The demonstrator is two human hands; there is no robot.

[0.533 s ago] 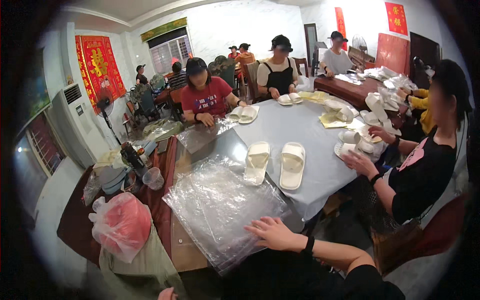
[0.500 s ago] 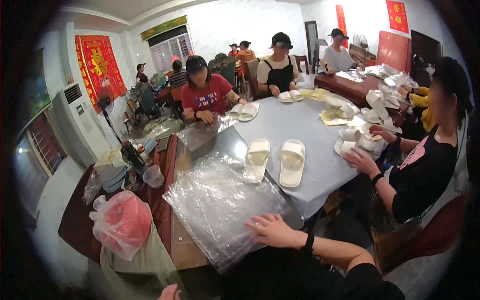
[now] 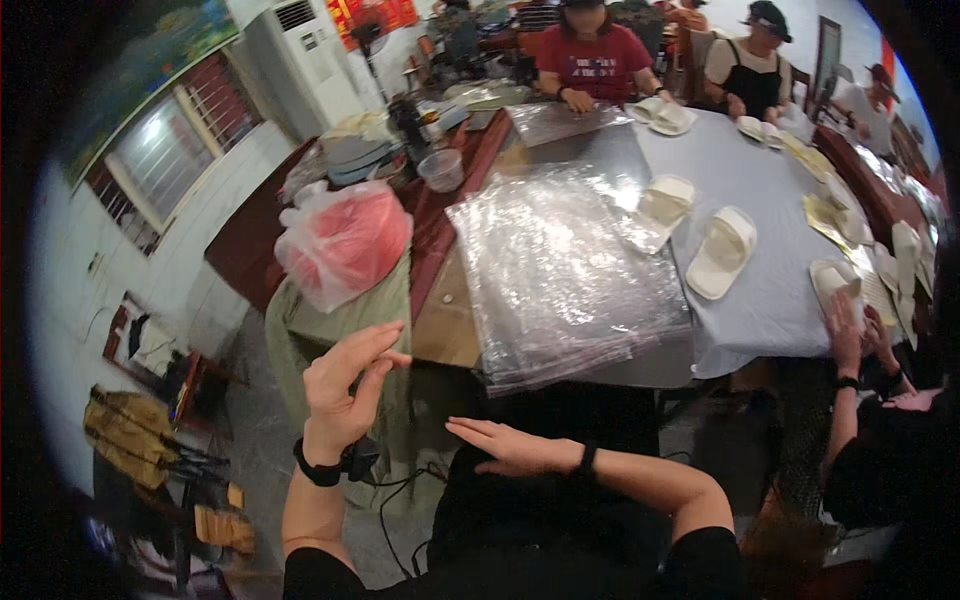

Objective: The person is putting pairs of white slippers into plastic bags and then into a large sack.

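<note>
My left hand [image 3: 350, 385] is raised before the near table edge, by the green cloth. Its fingers are half bent with the thumb a little apart, and nothing shows in them. Lower and to its right, my right hand [image 3: 515, 448] hovers over my dark-clothed lap, empty, with fingers stretched out. Both wrists wear black bands. Beyond my hands, a stack of clear plastic bags [image 3: 560, 280] lies flat on the table. One cream slipper [image 3: 661, 212] rests on the bags' far right edge; a second cream slipper [image 3: 722, 253] lies beside it on the grey tablecloth.
A red bundle in a translucent bag [image 3: 345, 245] sits at the table's left, near a clear plastic tub [image 3: 441, 170]. Green cloth [image 3: 375, 320] drapes over the edge. At right a co-worker's hands [image 3: 850, 325] touch a slipper. Black cables [image 3: 400, 510] run below my left arm.
My view has swung left and down. My right hand has come off the plastic bags toward my lap. The left hand, barely visible before, has risen into full view.
</note>
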